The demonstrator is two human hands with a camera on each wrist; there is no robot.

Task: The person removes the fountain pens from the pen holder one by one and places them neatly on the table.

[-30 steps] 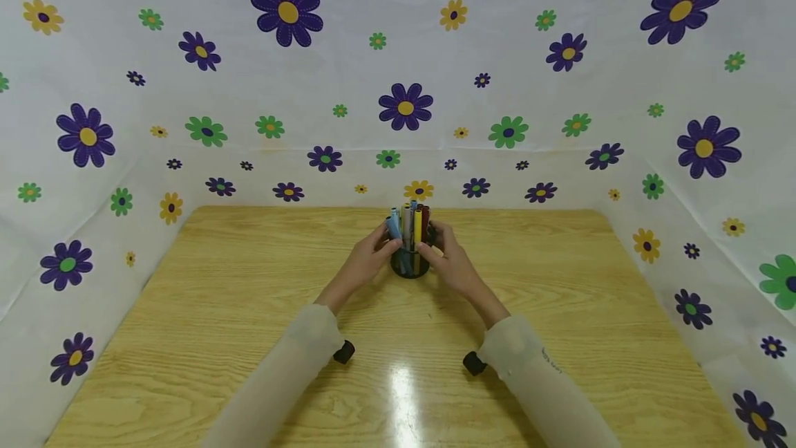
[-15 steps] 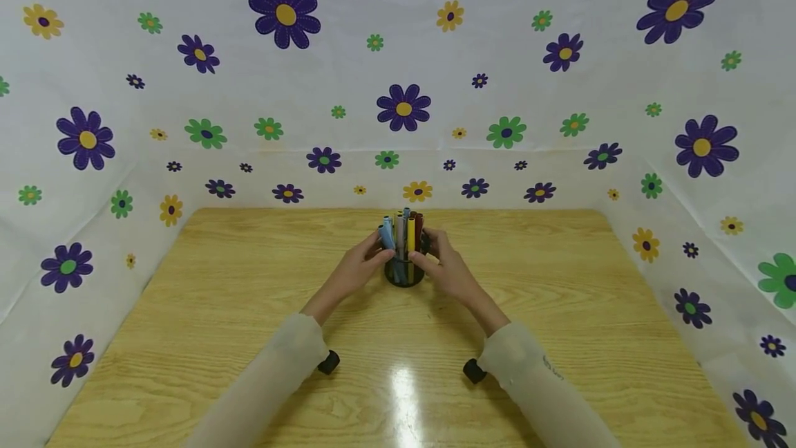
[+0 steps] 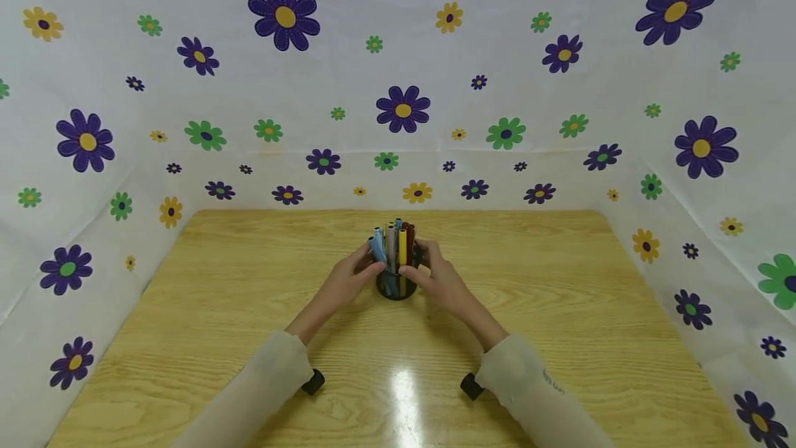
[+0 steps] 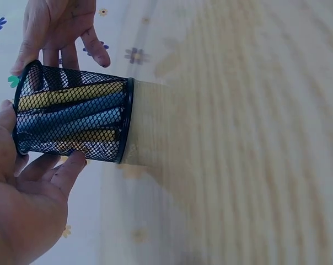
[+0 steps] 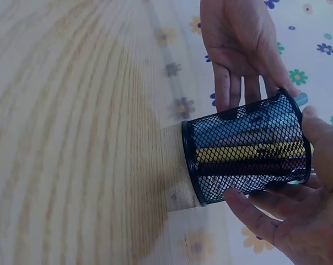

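Note:
A black mesh pen holder [image 3: 396, 286] stands upright at the middle of the wooden table, full of markers [image 3: 391, 247] in blue, grey, yellow and dark red. My left hand [image 3: 345, 281] grips its left side, thumb at the near rim and fingers curled round behind. On the other side my right hand [image 3: 444, 282] holds it the same way. Through the mesh [image 4: 73, 113] in the left wrist view, yellow and blue marker barrels show. From the right wrist view, the holder's base [image 5: 193, 165] sits at the tabletop; I cannot tell whether it touches.
The wooden table [image 3: 249, 254] reaches back to a white flower-printed cloth [image 3: 348, 75], which hangs at the rear and both sides. A black device [image 3: 314, 382] is at the left cuff and another black device [image 3: 472, 386] at the right cuff.
Both hands have brought the pen holder nearer to me and slightly left, with the markers still in it. My grip on both sides looks the same.

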